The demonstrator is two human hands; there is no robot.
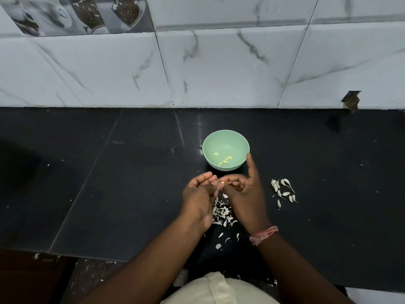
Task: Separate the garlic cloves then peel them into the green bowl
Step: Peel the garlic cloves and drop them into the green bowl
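The green bowl (225, 137) stands on the black counter and holds several peeled yellowish cloves (225, 160). Just in front of it my left hand (200, 198) and my right hand (244, 194) meet and pinch one small garlic clove (222, 183) between their fingertips. My right index finger points up beside the bowl's right rim. Several unpeeled white cloves (282, 191) lie in a loose group to the right of my right hand. A heap of white garlic skins (221, 212) lies on the counter under and between my hands.
The black counter (109, 183) runs to a marble-tiled wall (219, 62) at the back. A few loose skin flakes (221, 240) lie near the counter's front edge. A chipped hole in the tile (351, 102) shows at the far right.
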